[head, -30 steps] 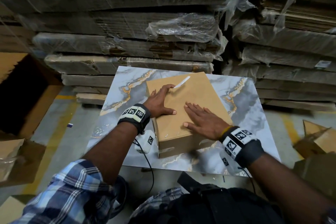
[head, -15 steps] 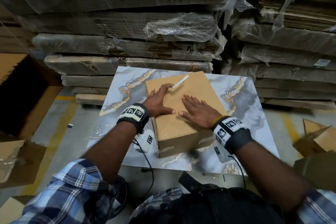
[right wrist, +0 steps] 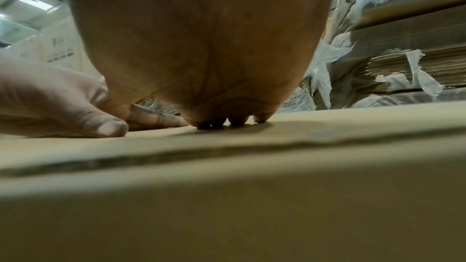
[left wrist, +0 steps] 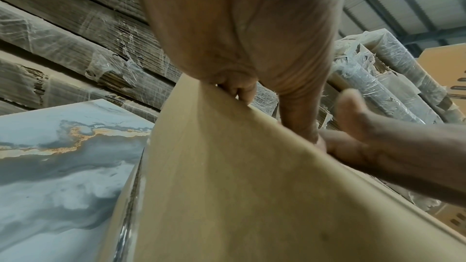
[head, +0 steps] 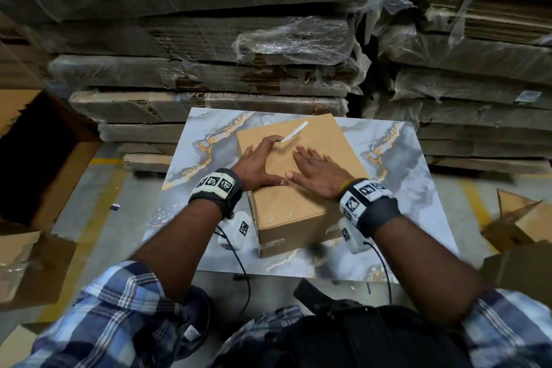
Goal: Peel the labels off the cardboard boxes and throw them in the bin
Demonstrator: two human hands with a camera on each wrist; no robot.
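Both my left hand [head: 259, 162] and right hand [head: 317, 171] press flat, thumbs touching, on the cardboard box [head: 301, 206] on the desk [head: 397, 188], its white label strip [head: 294, 132] slanting far-right, unreadable.

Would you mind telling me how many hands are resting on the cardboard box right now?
2: the left hand lies on the cardboard box's top left part, the right hand flat beside it, thumbs nearly meeting.

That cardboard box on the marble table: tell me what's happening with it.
A person has both hands on the cardboard box, which sits on the marble table. The right hand lies flat on its top; the left hand rests near a white strip standing up from the top, possibly a label edge, not yet gripped.
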